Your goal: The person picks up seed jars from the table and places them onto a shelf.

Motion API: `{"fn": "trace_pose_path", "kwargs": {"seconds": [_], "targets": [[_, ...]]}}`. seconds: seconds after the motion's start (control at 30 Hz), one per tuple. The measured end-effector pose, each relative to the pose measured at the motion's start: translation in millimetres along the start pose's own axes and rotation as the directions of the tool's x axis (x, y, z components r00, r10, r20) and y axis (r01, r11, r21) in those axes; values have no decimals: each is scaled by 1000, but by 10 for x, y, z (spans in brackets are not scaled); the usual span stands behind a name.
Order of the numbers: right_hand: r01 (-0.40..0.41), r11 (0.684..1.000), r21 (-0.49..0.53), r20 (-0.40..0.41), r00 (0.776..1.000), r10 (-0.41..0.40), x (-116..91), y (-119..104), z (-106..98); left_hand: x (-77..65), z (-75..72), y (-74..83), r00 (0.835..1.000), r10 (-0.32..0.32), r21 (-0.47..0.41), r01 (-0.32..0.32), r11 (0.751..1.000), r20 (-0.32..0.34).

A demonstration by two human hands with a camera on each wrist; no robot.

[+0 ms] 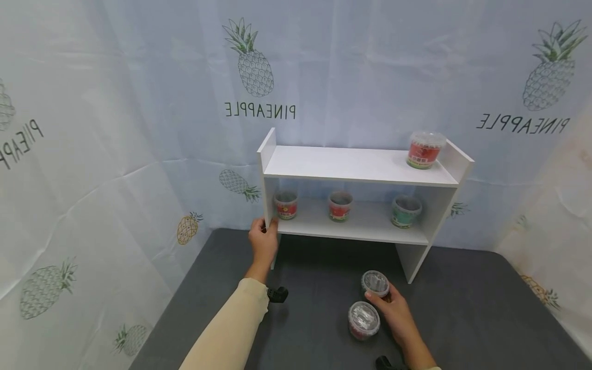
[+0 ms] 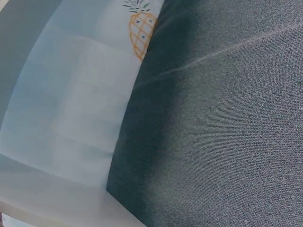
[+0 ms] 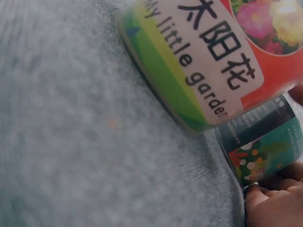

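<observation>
My left hand (image 1: 263, 241) grips the left side panel of a white two-tier shelf (image 1: 351, 234), thumb on its front edge. The left wrist view does not show that hand. On the dark table in front of the shelf, my right hand (image 1: 390, 308) holds a small lidded plastic cup (image 1: 375, 282) between thumb and fingers. Its teal label (image 3: 267, 146) shows in the right wrist view, with fingers (image 3: 274, 198) at its base. Just nearer to me stands a second lidded cup (image 1: 363, 321), whose red and green label (image 3: 203, 66) reads "My little garden".
Two red-labelled cups (image 1: 286, 205) (image 1: 340, 206) and a green-labelled cup (image 1: 405, 211) stand on the lower tier. Another red-labelled cup (image 1: 424, 151) sits at the right end of the top tier. Pineapple-print curtains (image 1: 324, 77) hang behind and beside the dark table (image 1: 314, 277).
</observation>
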State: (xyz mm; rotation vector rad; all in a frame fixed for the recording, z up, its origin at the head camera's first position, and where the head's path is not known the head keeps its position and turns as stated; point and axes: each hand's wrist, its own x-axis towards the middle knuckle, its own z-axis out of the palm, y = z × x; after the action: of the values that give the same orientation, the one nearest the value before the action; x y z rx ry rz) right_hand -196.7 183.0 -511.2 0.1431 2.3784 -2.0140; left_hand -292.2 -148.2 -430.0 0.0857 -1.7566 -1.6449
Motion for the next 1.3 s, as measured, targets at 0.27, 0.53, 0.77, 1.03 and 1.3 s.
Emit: {"fn": "trace_pose_path", "kwargs": {"seconds": [0.27,0.53,0.77,1.03,1.3], "targets": [[-8,1000,-6,-56,998,8,-26,6,-7,3,-1,-28,1000,9,16,-9,1000,13],[3,999,44,-137,991,3,-48,25,27,-3,-1,-35,1000,-5,5,5,1000,5],[31,998,59,-186,982,-20,-40,5,70,17,-18,-56,1000,-5,-7,5,1000,2],[26,1000,8,-208,978,-23,-54,-105,60,14,-39,-60,1000,-15,-4,15,1000,1],[125,989,-79,-155,979,-136,-132,-764,-20,25,-20,-74,1000,5,-6,-5,1000,9]]}}
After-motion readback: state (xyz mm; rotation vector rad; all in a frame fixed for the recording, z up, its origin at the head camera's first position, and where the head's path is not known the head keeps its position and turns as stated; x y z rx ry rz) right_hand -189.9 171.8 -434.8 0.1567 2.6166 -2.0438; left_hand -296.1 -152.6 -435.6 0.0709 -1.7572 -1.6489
